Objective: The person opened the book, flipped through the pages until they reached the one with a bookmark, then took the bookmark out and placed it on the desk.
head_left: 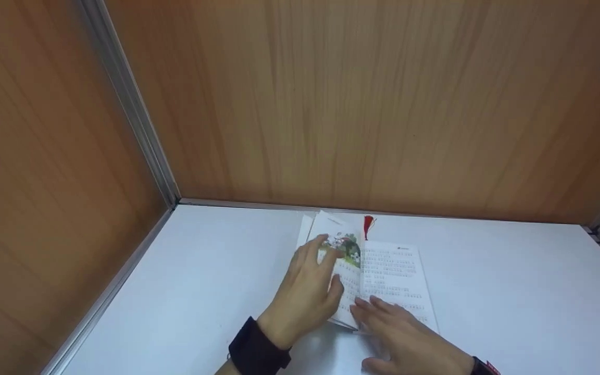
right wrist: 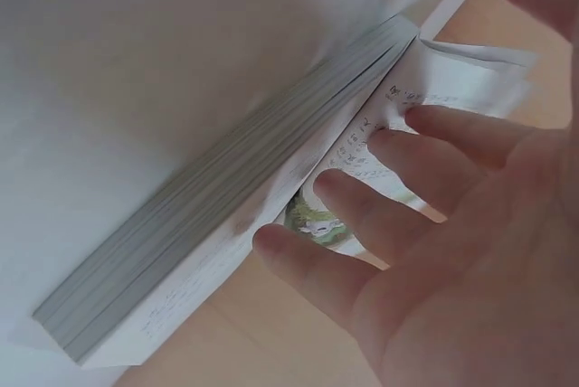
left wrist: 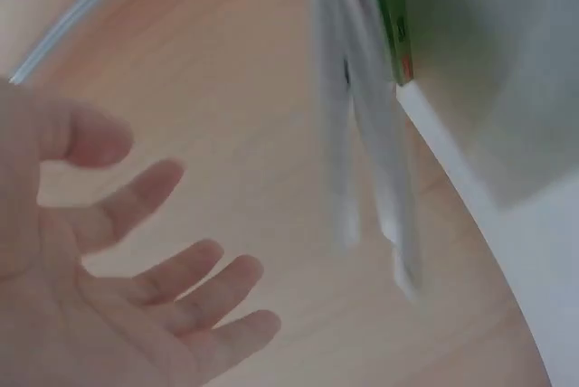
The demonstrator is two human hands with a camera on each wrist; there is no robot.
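A: Locate the open book [head_left: 378,276].
B: On the white table [head_left: 201,281], centre.
A: Hand status?
B: Left hand [head_left: 308,291], fingers extended, presses the left page from 8 o'clock. Right hand [head_left: 409,338], flat, rests at 6 o'clock. Neither grips.

Book [head_left: 383,276]: matt white paper pages, printed.
Tassel [head_left: 368,225]: red thread.
Tabletop [head_left: 201,291]: smooth white, faint sheen.
Walls [head_left: 331,104]: wood-grain panels, matt.
Corner trim [head_left: 133,109]: brushed metal.
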